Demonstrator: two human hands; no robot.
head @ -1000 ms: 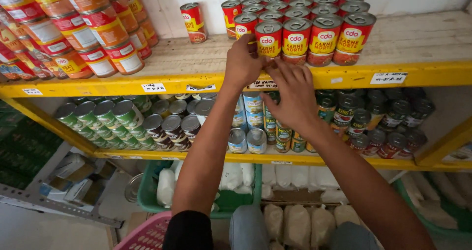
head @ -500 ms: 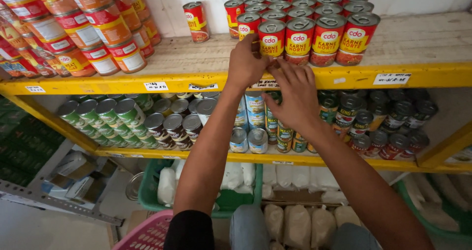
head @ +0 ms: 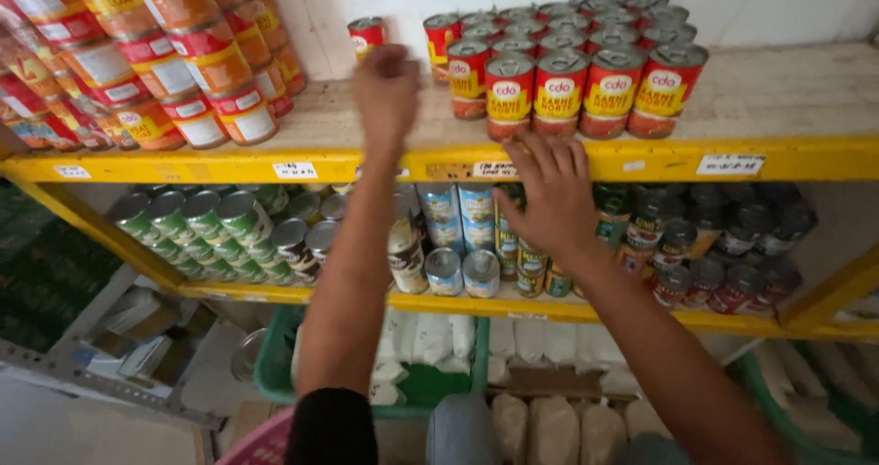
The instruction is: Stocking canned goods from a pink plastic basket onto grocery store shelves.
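The left hand (head: 386, 90) has moved left toward the lone red can (head: 367, 35), fingers loosely curled, empty; the right hand (head: 548, 190) stays spread on the yellow shelf edge (head: 641, 158).

Light is soft and even, fairly bright on the top shelf (head: 778, 90) and white wall (head: 778, 7), no hard shadows there. The lower shelf (head: 568, 309) sits in shade under the yellow front edge; dark cans (head: 732, 245) at its right end lose detail. Mild sheen on the can lids (head: 613, 58), no real glare. Left hand (head: 386, 90) is motion-blurred, right hand (head: 549, 195) sharper. Wide-angle warp bends the shelf edges toward the frame corners; stacked cans (head: 137, 53) at the left end lean and smear.
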